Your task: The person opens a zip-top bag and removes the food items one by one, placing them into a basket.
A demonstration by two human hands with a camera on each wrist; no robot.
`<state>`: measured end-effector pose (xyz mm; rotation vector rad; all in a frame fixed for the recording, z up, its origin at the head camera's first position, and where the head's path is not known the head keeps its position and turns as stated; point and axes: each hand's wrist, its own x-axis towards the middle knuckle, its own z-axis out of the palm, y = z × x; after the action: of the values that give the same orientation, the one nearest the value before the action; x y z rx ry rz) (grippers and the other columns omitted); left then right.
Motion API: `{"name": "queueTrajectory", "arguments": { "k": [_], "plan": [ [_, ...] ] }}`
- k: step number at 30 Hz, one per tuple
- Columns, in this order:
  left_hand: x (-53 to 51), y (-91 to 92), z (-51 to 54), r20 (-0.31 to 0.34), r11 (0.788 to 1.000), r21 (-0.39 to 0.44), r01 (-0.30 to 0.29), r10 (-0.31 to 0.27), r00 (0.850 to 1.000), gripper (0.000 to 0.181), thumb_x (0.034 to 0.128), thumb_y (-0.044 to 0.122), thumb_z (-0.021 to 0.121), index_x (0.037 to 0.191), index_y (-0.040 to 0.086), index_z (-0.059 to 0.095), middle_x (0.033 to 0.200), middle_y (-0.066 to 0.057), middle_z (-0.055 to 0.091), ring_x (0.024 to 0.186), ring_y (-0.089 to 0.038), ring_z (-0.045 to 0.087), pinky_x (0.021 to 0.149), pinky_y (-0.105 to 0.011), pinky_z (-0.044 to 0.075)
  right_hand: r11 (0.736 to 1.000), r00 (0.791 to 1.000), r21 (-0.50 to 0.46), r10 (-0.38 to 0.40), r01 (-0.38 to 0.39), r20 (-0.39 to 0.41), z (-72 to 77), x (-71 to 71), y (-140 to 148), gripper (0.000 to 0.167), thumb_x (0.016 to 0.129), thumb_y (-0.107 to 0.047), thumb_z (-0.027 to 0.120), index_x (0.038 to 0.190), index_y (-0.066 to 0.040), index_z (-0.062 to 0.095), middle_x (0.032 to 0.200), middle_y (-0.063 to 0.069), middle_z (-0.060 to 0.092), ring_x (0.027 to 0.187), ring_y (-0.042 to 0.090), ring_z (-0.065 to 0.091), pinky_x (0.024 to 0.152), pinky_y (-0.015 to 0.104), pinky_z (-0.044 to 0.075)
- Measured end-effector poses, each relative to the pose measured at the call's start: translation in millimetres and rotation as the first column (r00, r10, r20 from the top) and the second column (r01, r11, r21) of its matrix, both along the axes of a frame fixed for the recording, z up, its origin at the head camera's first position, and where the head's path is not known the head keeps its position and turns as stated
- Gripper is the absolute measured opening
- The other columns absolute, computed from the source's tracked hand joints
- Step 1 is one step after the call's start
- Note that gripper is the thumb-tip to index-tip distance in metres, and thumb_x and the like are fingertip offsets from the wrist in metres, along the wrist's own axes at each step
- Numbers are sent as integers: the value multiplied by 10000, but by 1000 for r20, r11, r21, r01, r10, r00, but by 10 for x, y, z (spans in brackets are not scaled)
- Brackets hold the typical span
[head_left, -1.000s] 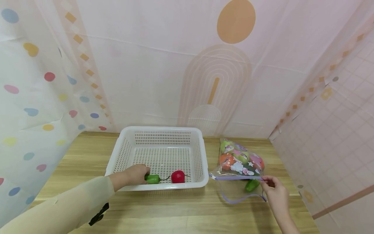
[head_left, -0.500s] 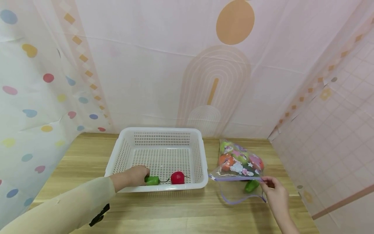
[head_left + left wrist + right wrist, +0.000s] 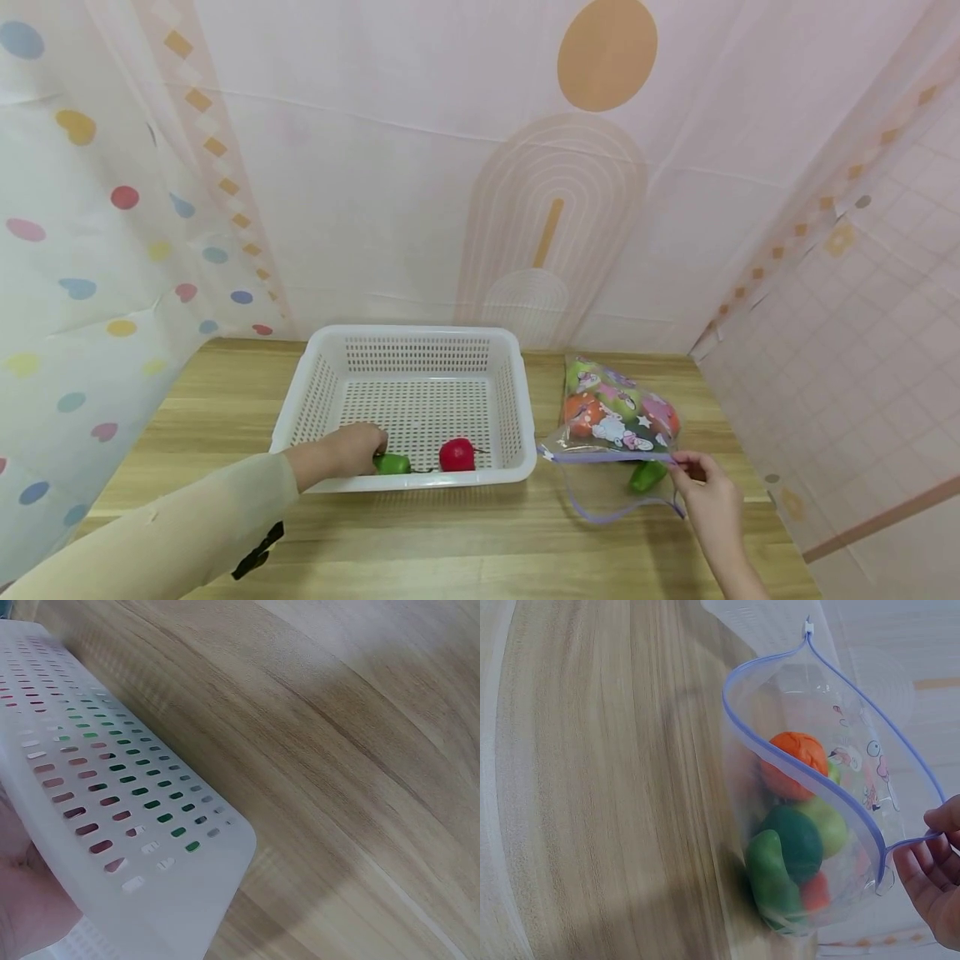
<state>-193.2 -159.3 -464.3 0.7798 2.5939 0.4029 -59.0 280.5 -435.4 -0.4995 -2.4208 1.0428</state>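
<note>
The left hand (image 3: 347, 450) grips a pepper (image 3: 393, 464) — lying lengthwise toward the right hand (image 3: 708, 493). That one pinches the bag (image 3: 618, 412).

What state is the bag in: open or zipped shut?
Open. The right wrist view shows the bag with its purple edges spread apart and the white slider at one end.
</note>
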Motion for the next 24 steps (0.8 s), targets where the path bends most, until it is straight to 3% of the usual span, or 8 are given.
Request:
{"name": "queueTrajectory", "arguments": {
  "k": [9,17,24],
  "plan": [
    [-38,-9,54,-34,999,19,-33,33,999,287,733,126,760,952,-14,637,833,-41,610,777,-195,569,717,-382,498,1000,1000,-15,-3,4,12,3,1,1,118,811,-13,676,916,38,658,827,126,656,673,-55,502,539,136,413],
    [-5,83,119,-22,987,141,-83,87,996,351,761,196,741,1029,4,621,898,-40,619,802,-164,557,730,-367,492,1000,1000,-9,-10,11,26,8,5,-5,121,811,-21,675,921,28,661,829,114,659,678,-48,505,544,140,419],
    [17,196,162,-163,954,294,-63,115,980,316,792,201,717,1038,36,607,938,-49,625,852,-188,573,739,-332,496,1000,1000,9,-9,9,0,3,10,-2,113,804,-12,683,910,21,663,824,116,661,677,-55,506,540,126,418]
  ]
}}
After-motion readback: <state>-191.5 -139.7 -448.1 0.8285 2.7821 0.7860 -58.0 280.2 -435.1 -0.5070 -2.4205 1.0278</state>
